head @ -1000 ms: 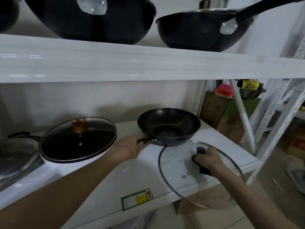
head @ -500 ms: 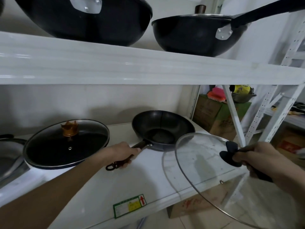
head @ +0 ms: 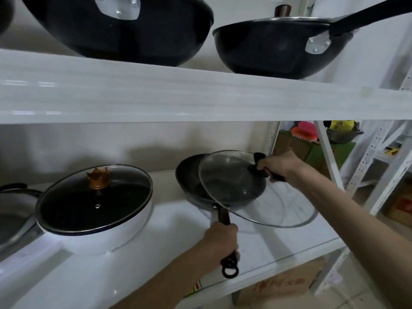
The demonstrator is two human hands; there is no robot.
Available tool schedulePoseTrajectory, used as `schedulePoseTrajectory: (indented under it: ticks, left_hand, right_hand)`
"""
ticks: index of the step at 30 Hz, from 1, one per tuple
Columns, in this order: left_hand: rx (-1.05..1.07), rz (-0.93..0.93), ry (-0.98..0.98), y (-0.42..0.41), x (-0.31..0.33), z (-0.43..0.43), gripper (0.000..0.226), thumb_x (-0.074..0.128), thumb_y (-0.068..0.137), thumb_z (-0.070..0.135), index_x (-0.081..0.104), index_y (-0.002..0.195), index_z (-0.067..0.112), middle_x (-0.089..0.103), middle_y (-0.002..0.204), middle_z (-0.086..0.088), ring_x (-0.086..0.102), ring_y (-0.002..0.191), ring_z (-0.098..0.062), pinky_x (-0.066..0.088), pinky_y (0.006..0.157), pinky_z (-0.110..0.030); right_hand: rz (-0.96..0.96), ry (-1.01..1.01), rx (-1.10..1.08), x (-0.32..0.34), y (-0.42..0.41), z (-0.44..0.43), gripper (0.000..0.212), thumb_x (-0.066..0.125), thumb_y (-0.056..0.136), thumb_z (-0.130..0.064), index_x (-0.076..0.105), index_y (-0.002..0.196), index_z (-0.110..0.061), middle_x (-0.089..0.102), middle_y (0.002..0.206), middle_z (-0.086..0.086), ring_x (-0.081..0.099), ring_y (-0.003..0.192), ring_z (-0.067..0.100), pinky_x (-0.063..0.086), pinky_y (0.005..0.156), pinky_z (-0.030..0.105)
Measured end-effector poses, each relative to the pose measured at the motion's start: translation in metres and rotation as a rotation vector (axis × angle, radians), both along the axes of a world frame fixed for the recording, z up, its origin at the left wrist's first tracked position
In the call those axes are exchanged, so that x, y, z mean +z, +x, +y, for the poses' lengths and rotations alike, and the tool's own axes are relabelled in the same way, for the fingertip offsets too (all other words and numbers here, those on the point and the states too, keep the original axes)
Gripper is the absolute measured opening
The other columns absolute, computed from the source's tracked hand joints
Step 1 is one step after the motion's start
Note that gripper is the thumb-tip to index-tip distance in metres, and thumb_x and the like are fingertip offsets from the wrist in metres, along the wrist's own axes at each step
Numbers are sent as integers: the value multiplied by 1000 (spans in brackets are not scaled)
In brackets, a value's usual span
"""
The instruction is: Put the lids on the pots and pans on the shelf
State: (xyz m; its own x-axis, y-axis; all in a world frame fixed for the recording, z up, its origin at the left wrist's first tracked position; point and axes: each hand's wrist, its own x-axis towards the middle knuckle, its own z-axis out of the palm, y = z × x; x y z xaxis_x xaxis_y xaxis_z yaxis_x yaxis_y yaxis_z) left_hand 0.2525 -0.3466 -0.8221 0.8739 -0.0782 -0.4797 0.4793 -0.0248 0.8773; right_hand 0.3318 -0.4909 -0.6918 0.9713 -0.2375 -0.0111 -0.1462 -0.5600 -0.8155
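Note:
A small black wok (head: 189,177) stands on the lower white shelf (head: 156,253). My left hand (head: 223,241) grips its dark handle, which ends in a ring near the shelf's front edge. My right hand (head: 278,163) holds a glass lid (head: 245,197) by its black knob. The lid hangs tilted over the wok's right side, its lower rim reaching past the wok toward me. Left of the wok sits a white pan (head: 100,228) covered by a glass lid with a gold crown knob (head: 97,179).
A steel pot lid (head: 13,210) shows at the far left. Two black woks (head: 124,30) (head: 278,45) rest on the upper shelf, the right one lidded. Behind the white shelf post (head: 327,157) at right are cardboard boxes (head: 296,148), a bowl and another rack.
My right hand lifted the glass lid off the shelf, swung it out to the right, then brought it over the wok. My left hand slid down the handle, which now points toward me.

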Motion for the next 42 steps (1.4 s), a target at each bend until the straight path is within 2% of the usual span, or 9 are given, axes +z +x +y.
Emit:
schedulePoseTrajectory:
  ticks: [4, 10, 17, 22, 25, 30, 35, 39, 42]
  left_hand:
    - [19, -21, 67, -11, -11, -16, 22, 43, 91, 28, 47, 94, 7, 54, 78, -9, 53, 51, -18, 49, 47, -26]
    - [10, 72, 149, -5, -19, -13, 49, 45, 70, 46, 50, 105, 11, 62, 121, -18, 65, 109, -33, 55, 92, -45]
    - [61, 92, 85, -4, -28, -14, 49, 51, 63, 55, 49, 98, 20, 64, 108, -12, 59, 79, -25, 55, 89, -43]
    - [55, 67, 76, -7, -27, -11, 49, 51, 71, 53, 48, 104, 18, 64, 114, -14, 64, 70, -23, 59, 75, -37]
    - [60, 48, 119, -5, -30, -10, 49, 51, 67, 57, 48, 99, 20, 64, 117, -14, 70, 93, -27, 57, 88, -43]
    - [36, 56, 143, -1, -36, -8, 55, 50, 63, 60, 48, 101, 21, 65, 119, -14, 67, 107, -30, 55, 93, -45]
    - [10, 56, 134, -4, -33, -8, 53, 50, 69, 57, 48, 105, 18, 65, 116, -13, 61, 73, -23, 58, 87, -40]
    - [-33, 99, 70, -5, -25, -1, 42, 54, 75, 55, 46, 93, 18, 64, 92, -9, 65, 67, -21, 59, 75, -33]
    - [-140, 154, 49, -2, -10, 14, 49, 54, 78, 61, 48, 89, 14, 59, 93, -9, 70, 96, -27, 56, 89, -41]
  right_hand:
    - [26, -22, 29, -14, 48, 23, 12, 66, 82, 4, 56, 85, -2, 56, 64, 14, 50, 46, 23, 45, 46, 28]
    - [-3, -118, 70, -35, 83, 51, 13, 63, 84, 1, 50, 87, 1, 55, 74, 18, 55, 56, 27, 46, 48, 31]
    - [20, -160, 106, -55, 100, 71, 17, 61, 86, 0, 46, 94, 3, 52, 74, 15, 50, 54, 21, 34, 26, 14]
    - [-5, -194, 90, -63, 114, 74, 24, 61, 86, -7, 50, 103, 5, 56, 92, 15, 61, 84, 30, 50, 65, 35]
    - [-45, -255, 80, -65, 118, 76, 24, 63, 86, -11, 49, 99, 2, 56, 94, 14, 61, 94, 32, 52, 81, 38]
    - [-38, -269, 97, -66, 122, 76, 23, 63, 86, -13, 46, 94, -1, 56, 92, 15, 62, 92, 33, 56, 83, 43]
    - [-26, -246, 124, -66, 118, 72, 20, 60, 86, -14, 48, 94, 0, 54, 77, 10, 60, 86, 34, 54, 71, 38]
    - [-35, -393, 136, -65, 103, 73, 32, 49, 91, -27, 60, 104, 0, 64, 108, 21, 61, 97, 38, 47, 75, 37]
    - [-118, -676, 85, -56, 77, 84, 39, 44, 95, -33, 59, 117, -5, 50, 131, 23, 47, 120, 40, 38, 99, 42]
